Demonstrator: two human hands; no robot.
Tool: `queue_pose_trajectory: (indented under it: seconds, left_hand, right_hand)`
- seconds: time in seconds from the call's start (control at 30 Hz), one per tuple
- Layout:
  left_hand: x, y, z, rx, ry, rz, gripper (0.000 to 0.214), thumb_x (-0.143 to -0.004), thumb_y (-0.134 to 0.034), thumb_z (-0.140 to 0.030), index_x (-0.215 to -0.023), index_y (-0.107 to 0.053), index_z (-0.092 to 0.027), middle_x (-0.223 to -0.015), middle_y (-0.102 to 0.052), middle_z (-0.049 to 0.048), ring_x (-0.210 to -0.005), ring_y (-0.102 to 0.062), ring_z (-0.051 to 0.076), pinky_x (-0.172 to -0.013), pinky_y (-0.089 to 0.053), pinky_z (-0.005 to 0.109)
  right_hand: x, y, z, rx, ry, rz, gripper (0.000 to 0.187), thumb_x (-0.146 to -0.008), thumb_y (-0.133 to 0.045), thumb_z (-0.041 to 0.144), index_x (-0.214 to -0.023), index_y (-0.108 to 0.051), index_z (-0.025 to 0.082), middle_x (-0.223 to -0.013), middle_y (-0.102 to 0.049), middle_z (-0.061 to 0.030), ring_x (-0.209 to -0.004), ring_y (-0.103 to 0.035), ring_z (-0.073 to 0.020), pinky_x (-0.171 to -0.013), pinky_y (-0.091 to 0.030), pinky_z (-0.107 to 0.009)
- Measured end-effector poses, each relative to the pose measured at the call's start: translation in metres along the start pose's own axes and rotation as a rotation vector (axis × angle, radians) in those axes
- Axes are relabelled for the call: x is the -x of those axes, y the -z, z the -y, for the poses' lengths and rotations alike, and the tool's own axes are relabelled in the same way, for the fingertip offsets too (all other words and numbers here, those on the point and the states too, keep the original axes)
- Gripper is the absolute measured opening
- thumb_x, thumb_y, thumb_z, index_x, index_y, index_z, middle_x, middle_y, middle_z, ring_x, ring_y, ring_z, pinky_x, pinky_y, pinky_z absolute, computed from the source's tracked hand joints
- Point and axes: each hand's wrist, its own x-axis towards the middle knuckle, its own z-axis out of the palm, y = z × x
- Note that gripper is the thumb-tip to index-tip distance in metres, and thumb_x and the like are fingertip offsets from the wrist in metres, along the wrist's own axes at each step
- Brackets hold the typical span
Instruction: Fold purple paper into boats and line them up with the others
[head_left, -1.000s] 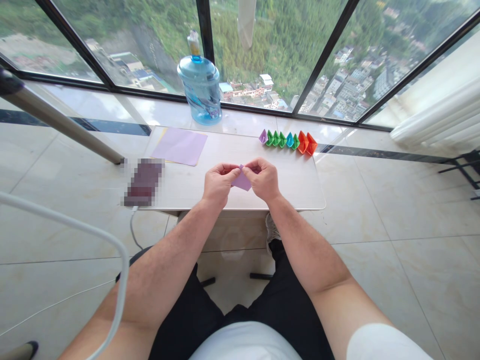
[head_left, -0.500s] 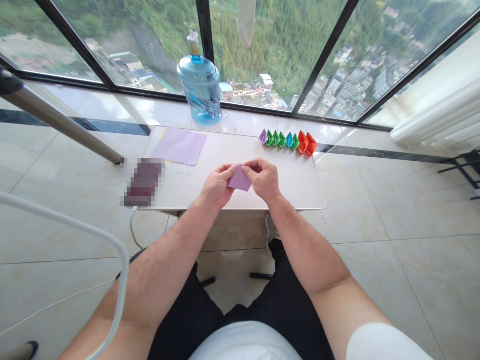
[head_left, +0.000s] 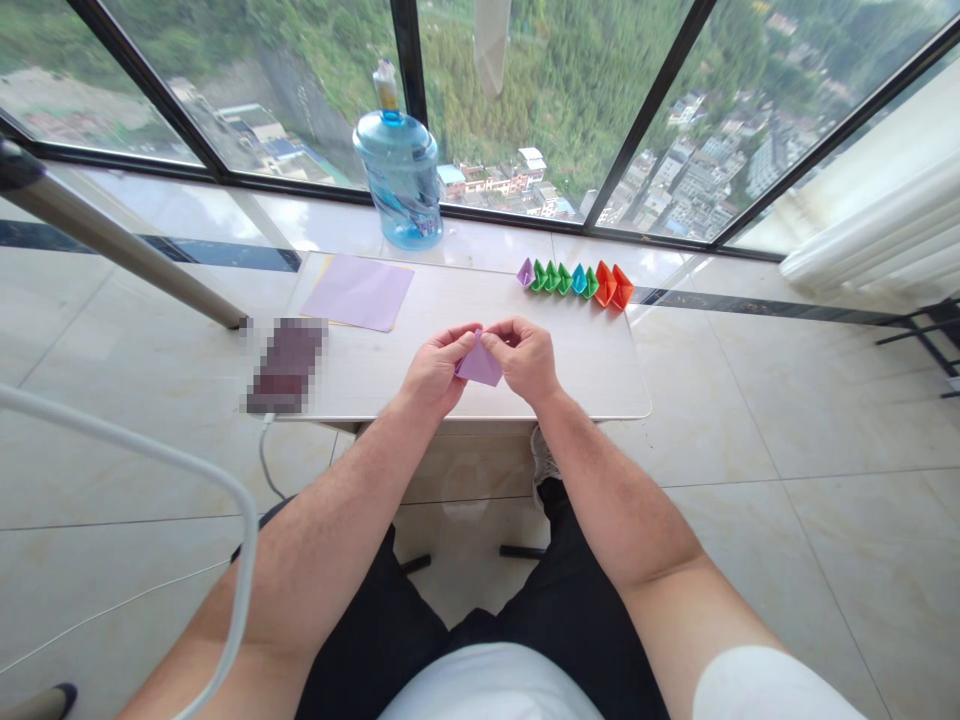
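Note:
A small folded piece of purple paper (head_left: pixel 480 366) is held between both hands over the front half of the table. My left hand (head_left: pixel 438 370) pinches its left side, thumb on top and fingers behind. My right hand (head_left: pixel 526 358) grips the upper right, its thumb and forefinger close to the top point. The paper's lower part hangs free as a flat, pointed shape; its back is hidden. Beyond the hands, a row of small folded paper boats (head_left: pixel 564 279) in purple, green, blue and orange stands along the table's far right edge.
Flat purple sheets (head_left: pixel 358 292) lie at the table's (head_left: pixel 585 375) back left. A pixelated phone-like item (head_left: pixel 286 366) with a cable sits at the left edge. A blue water jug (head_left: pixel 400 180) stands behind by the window. A white tube (head_left: pixel 187 460) curves at lower left.
Almost nothing differs. Both hands and the purple paper have shifted very slightly to the left, with the grip unchanged.

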Motion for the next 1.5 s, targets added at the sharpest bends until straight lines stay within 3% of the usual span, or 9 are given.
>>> queue_pose_trajectory:
  seconds: [0.23,1.17,1.5]
  left_hand:
    - [0.0025,-0.0004,0.0,-0.048,-0.017,0.009,0.033,-0.057,-0.091,-0.026,-0.081,-0.073,-0.014,-0.075,-0.071,0.0033,-0.066,-0.062,0.013,-0.063,-0.047,0.026]
    - [0.0034,-0.0022,-0.0006,-0.128,-0.093,-0.029,0.034,-0.051,-0.093,-0.03,-0.073,-0.072,-0.015,-0.07,-0.069,0.0024,-0.062,-0.061,0.013,-0.06,-0.046,0.026]
    - [0.0044,0.0004,-0.0069,-0.519,-0.283,-0.082,0.02,-0.063,-0.086,-0.03,-0.074,-0.076,-0.015,-0.074,-0.073,0.0052,-0.069,-0.062,0.016,-0.064,-0.047,0.028]
  right_hand:
    - [0.0006,-0.0002,0.0006,0.079,-0.018,-0.004,0.021,-0.078,-0.068,0.04,-0.078,-0.069,0.019,-0.075,-0.072,-0.0011,-0.069,-0.065,-0.0155,-0.068,-0.052,-0.029]
    - [0.0008,-0.0007,0.0004,0.054,-0.022,0.001,0.02,-0.076,-0.069,0.04,-0.076,-0.069,0.019,-0.072,-0.072,0.0005,-0.069,-0.064,-0.015,-0.068,-0.052,-0.029]
    - [0.001,-0.0003,-0.001,0.188,-0.007,-0.012,0.014,-0.077,-0.069,0.035,-0.075,-0.07,0.021,-0.072,-0.072,0.0006,-0.07,-0.064,-0.0159,-0.071,-0.052,-0.03]
